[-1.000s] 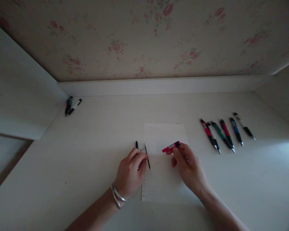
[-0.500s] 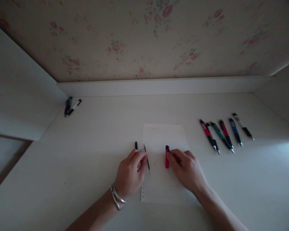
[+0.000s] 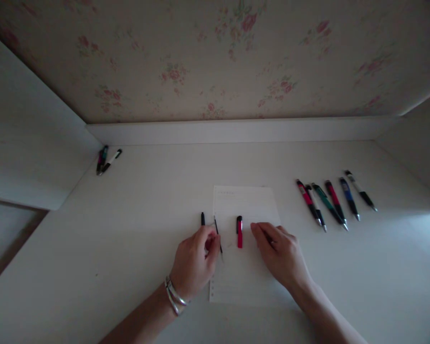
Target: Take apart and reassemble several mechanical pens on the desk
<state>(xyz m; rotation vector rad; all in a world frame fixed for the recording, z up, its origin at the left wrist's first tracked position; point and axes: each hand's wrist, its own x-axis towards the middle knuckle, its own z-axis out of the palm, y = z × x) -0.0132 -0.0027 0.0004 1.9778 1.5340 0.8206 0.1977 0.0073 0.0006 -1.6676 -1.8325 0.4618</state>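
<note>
A red pen barrel [image 3: 240,236] with a black clip end lies upright in view on the white paper sheet [image 3: 249,282]. Just right of it, my right hand [image 3: 281,251] hovers with thumb and index finger pressed together, apart from the barrel and with nothing visible in them. My left hand [image 3: 195,255], wearing a silver bangle, is closed in a pinch at the sheet's left edge. Its fingertips are against or just beside a thin dark pen refill [image 3: 217,227]; whether they grip it is unclear. A black pen part [image 3: 202,218] pokes out beyond the left knuckles, its lower end hidden.
Several pens, among them a green pen [image 3: 326,199] and a blue pen [image 3: 350,199], lie in a slanted row at the right. A small group of pens, one a white pen [image 3: 112,161], sits in the far left corner. A ledge [image 3: 232,132] runs along the back wall.
The red pen barrel has shifted a little left, and my right hand no longer touches it. My left hand has stayed almost in place.
</note>
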